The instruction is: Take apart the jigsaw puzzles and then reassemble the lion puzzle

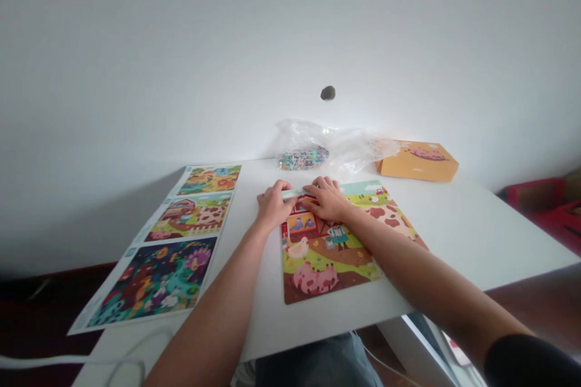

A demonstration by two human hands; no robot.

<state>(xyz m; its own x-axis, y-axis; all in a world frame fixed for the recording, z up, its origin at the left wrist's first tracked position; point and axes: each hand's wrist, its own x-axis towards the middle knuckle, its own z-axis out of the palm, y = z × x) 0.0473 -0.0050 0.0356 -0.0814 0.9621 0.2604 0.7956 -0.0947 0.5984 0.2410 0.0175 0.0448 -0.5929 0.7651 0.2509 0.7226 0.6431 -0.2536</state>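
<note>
A farm-scene jigsaw puzzle point(336, 254) lies assembled on the white table point(472, 230) in front of me. Both hands rest at its far left corner. My left hand point(273, 205) is curled, its fingers pinching a pale green puzzle piece point(292, 194) at the top edge. My right hand point(327, 199) lies fingers-down on the puzzle's upper part, pressing next to the same piece. The two hands nearly touch.
A long picture sheet point(172, 242) with three colourful scenes lies to the left. At the back stand clear plastic bags point(327, 148), one holding loose pieces point(303, 158), and an orange box lid point(417, 161). A white cable point(68, 363) runs at bottom left.
</note>
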